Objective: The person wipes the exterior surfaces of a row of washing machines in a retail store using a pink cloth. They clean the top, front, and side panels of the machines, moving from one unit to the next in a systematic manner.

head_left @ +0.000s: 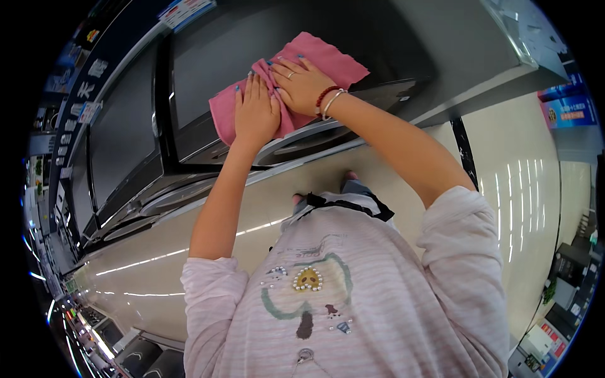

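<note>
A pink cloth [331, 60] lies spread on the dark grey top of a washing machine [233, 41], creased in the middle and hanging a little over the front edge. My left hand [257, 118] rests flat on its left part, fingers stretched out together. Just to the right, my right hand [305, 87] presses on the cloth with fingers extended and slightly apart. Folds of the cloth bunch up between the two hands. A ring, a red bead bracelet and a pale bangle are on the right hand and wrist.
Another dark machine [123, 120] stands alongside on the left. A grey panel edge [498, 79] rises to the right. Price cards [186, 12] sit along the back. Pale glossy floor [523, 189] lies around my feet, crossed by a black strip [463, 151].
</note>
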Available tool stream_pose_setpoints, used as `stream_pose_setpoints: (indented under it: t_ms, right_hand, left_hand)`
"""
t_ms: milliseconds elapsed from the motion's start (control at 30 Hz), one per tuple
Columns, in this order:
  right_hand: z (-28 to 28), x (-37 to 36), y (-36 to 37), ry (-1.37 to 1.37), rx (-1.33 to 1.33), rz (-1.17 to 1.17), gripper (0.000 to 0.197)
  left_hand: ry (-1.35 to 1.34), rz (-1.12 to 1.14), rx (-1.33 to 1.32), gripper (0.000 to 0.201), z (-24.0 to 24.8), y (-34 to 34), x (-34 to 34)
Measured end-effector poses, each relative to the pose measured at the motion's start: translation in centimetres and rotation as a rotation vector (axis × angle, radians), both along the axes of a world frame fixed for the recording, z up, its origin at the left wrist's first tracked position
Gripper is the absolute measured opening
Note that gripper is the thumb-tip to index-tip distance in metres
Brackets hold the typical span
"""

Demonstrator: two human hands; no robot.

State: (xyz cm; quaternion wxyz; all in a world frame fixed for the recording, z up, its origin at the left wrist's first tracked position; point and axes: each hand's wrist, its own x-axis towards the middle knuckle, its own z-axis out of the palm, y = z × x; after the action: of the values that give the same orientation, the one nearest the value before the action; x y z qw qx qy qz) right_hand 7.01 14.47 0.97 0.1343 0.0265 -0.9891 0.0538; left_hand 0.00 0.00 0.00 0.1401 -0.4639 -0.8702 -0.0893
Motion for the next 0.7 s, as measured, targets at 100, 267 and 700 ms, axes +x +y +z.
stream_pose_setpoints:
  t_ms: [100,267,700]
  right_hand:
    - [2.4,-3.4,0.7,0.278,-0.180,-0.094,0.045]
    - [-0.6,7.9,12.5,0.042,0.070,-0.129,0.045]
    - [-2.1,14.2,21.2,0.303,-0.026,-0.226,0.040]
  left_hand:
    - [0.294,-0.140,-0.156,0.050,6.9,1.6,-4.5]
    - [0.024,-0.194,0.109,0.049,-0.5,13.1,6.5]
    - [0.055,-0.315,0.157,0.047,-0.5,23.1,11.9]
